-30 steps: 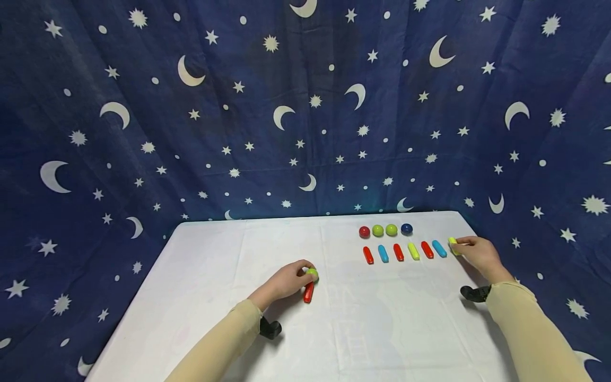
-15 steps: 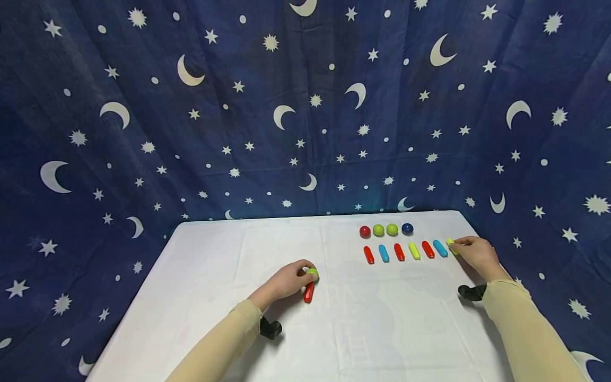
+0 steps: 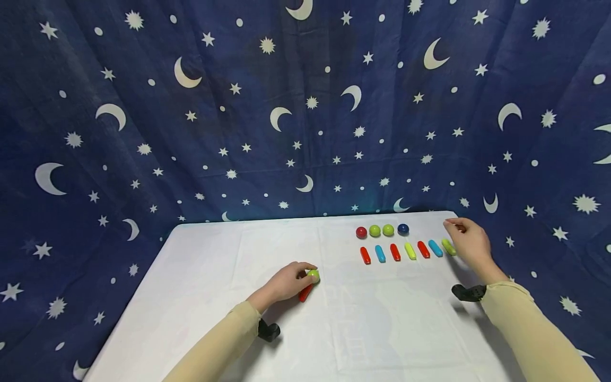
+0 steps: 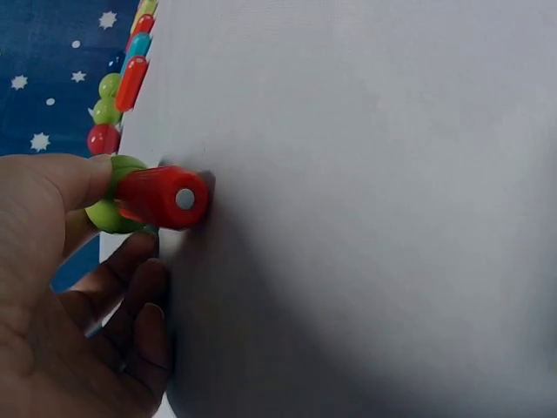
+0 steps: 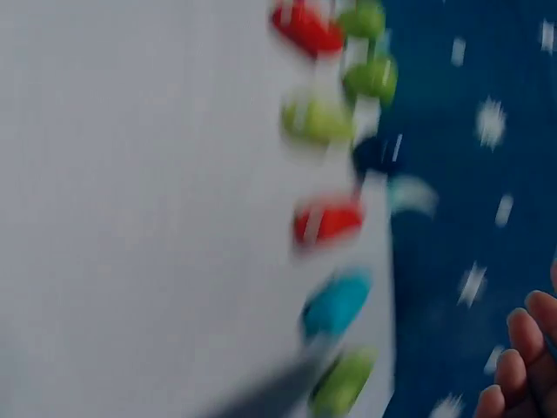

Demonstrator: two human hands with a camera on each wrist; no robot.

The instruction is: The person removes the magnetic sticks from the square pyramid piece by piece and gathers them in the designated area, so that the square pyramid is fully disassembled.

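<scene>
In the head view my left hand (image 3: 285, 280) pinches a green ball (image 3: 313, 275) between thumb and fingers. A red rod (image 3: 305, 293) joins or touches that ball; in the left wrist view the red rod (image 4: 165, 197) shows a silvery dot on its end. My right hand (image 3: 470, 245) is above the table at the far right, fingers loosely bent around nothing. Below and left of its fingers lies a yellow-green rod (image 3: 448, 246), the last in a row. In the right wrist view, which is blurred, only some right fingertips (image 5: 526, 348) show at the edge.
The row continues leftward with a blue rod (image 3: 435, 248), a red rod (image 3: 423, 249) and several others. Behind it sit a red ball (image 3: 361, 232), two green balls (image 3: 375, 231) and a dark blue ball (image 3: 403, 229). A starry curtain (image 3: 305, 132) hangs behind the white table (image 3: 391, 329).
My right hand has let go of the yellow-green rod and risen away from it. The red rod at my left hand has swung slightly leftward at its near end.
</scene>
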